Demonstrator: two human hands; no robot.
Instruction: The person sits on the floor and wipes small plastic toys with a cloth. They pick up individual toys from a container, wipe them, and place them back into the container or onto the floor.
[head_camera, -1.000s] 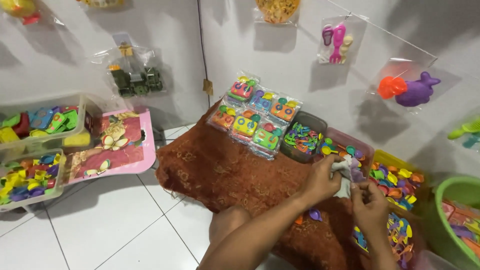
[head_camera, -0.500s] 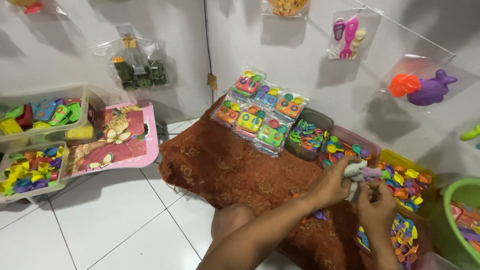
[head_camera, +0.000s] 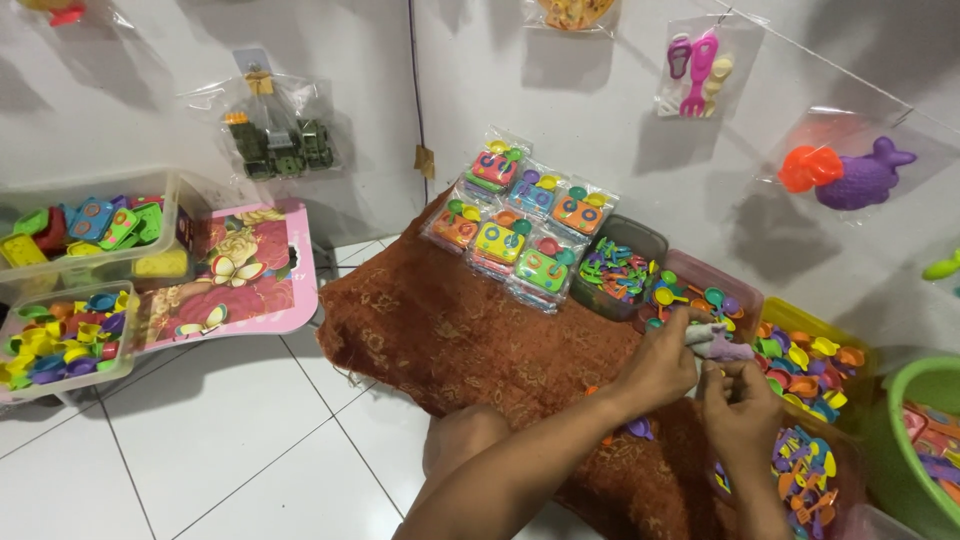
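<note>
My left hand (head_camera: 662, 366) and my right hand (head_camera: 742, 408) meet over the right end of a brown patterned cloth (head_camera: 450, 330). Both hold a small pale, crumpled plastic bag (head_camera: 716, 343) with something light purple in it. The left fingers pinch its top and the right fingers grip it from below. Just behind the hands is a pink tray (head_camera: 745, 295) of small coloured toy spoons. A few loose toy pieces (head_camera: 640, 428) lie on the cloth under my left wrist.
Bagged toy sets (head_camera: 510, 225) lean on the wall beside a dark tray (head_camera: 650, 235) of small pieces. A yellow tray (head_camera: 790, 312), a green basin (head_camera: 905, 385) and a clear tub (head_camera: 800, 470) crowd the right. Clear toy boxes (head_camera: 70, 345) and a pink folding table (head_camera: 250, 270) stand left.
The view has shifted slightly. My right hand has come up closer under the small bag, while my left hand stays pinched on it.
</note>
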